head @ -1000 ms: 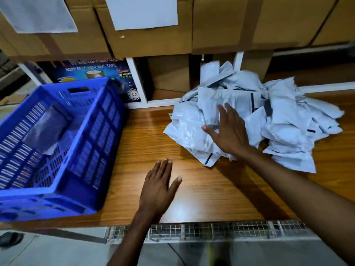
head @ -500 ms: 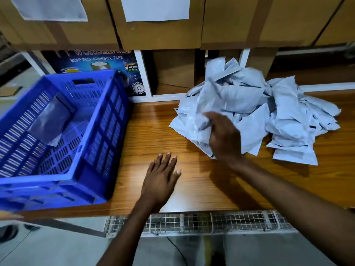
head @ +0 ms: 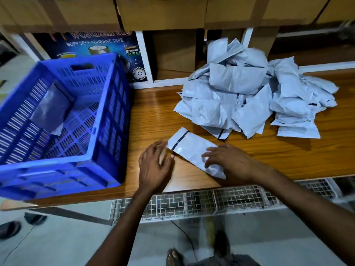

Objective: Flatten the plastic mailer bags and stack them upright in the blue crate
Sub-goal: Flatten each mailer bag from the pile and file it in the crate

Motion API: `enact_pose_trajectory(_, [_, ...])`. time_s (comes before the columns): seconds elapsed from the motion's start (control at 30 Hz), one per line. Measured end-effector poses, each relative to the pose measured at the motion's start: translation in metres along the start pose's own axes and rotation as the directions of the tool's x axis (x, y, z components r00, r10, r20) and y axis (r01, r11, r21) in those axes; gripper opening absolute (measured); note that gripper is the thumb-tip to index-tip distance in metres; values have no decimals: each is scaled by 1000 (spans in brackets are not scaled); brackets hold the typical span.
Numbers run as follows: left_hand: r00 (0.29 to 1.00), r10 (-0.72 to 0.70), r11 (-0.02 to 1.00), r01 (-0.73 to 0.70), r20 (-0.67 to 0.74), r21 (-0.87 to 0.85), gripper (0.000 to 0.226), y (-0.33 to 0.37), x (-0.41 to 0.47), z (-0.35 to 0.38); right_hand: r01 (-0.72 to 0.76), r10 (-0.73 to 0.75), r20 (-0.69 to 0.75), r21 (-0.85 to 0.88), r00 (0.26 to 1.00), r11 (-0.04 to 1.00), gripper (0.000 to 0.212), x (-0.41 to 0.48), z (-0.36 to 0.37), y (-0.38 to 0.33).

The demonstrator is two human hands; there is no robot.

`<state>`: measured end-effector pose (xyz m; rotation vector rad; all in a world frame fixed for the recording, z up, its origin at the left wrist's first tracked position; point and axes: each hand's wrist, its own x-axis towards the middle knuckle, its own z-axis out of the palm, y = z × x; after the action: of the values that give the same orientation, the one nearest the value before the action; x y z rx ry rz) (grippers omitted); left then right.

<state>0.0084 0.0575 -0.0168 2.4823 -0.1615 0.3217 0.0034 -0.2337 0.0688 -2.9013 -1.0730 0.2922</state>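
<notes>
Glossy wooden bench [head: 153, 112], dim warm light. Brown cardboard boxes [head: 163, 14] run past its back edge, above a white shelf frame [head: 143, 54]. Printed tape carton [head: 96, 43] back left. Wire mesh tray [head: 211, 200] under front edge. Grey floor [head: 57, 242], dark shoes [head: 9, 229] lower left.

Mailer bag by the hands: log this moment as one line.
step: flattening | mailer bag: lying on table, apart from pile | left hand: at flap end | right hand: resting on near end | blue crate: one bag inside
</notes>
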Motion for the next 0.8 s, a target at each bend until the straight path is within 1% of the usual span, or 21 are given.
enact_pose_trajectory(0.03, [999, 48, 998, -48, 21, 28, 38, 7, 2, 5, -79, 80, -55, 29, 995, 996, 48, -3, -5, 1])
enact_pose_trajectory(0.1, [996, 87, 994, -88, 21, 62, 29, 16, 2, 7, -279, 294, -166, 104, 941, 955, 48, 8, 1, -12])
enact_pose_trajectory(0.13, [996, 92, 994, -92, 9, 58, 28, 19, 3, 7, -366, 387, -173, 143, 906, 920, 52, 19, 8, -22])
enact_pose_trajectory(0.17, [995, 97, 994, -96, -5, 51, 28, 21, 3, 6, -414, 439, -142, 171, 887, 894, 57, 31, 19, -33])
enact_pose_trajectory(0.2, [994, 106, 993, -106, -12, 53, 31, 22, 5, 4, -424, 447, -105, 185, 888, 886, 61, 40, 31, -43])
enact_pose_trajectory(0.23, [992, 129, 989, -129, -2, 70, 35, 23, 6, 4, -399, 420, -88, 189, 903, 897, 62, 46, 42, -49])
enact_pose_trajectory(0.27, [986, 163, 981, -165, 28, 103, 40, 26, 7, 6, -347, 369, -101, 185, 924, 919, 62, 49, 49, -52])
enact_pose_trajectory(0.33, [965, 222, 953, -246, 141, 180, 47, 30, 9, 16, -255, 288, -160, 199, 944, 946, 57, 49, 53, -49])
enact_pose_trajectory(0.37, [953, 231, 941, -271, 198, 205, 49, 28, 8, 21, -251, 291, -189, 212, 938, 944, 54, 50, 53, -48])
enact_pose_trajectory(0.43, [944, 215, 936, -273, 251, 223, 53, 23, 4, 26, -338, 385, -218, 223, 897, 914, 57, 52, 58, -46])
enact_pose_trajectory(0.5, [954, 178, 948, -233, 243, 219, 57, 22, 0, 27, -403, 441, -171, 218, 881, 889, 62, 52, 66, -41])
enact_pose_trajectory(0.57, [959, 174, 948, -225, 224, 226, 59, 25, -3, 27, -400, 437, -161, 217, 885, 890, 65, 50, 76, -37])
enact_pose_trajectory(0.63, [961, 178, 945, -227, 213, 234, 58, 26, -2, 30, -382, 416, -185, 194, 890, 904, 65, 52, 80, -31])
enact_pose_trajectory(0.7, [958, 173, 948, -225, 228, 224, 57, 26, 3, 31, -366, 401, -192, 194, 896, 910, 65, 57, 80, -24])
enact_pose_trajectory(0.8, [951, 179, 946, -237, 254, 221, 56, 23, 2, 26, -362, 396, -128, 222, 909, 905, 68, 52, 77, -15])
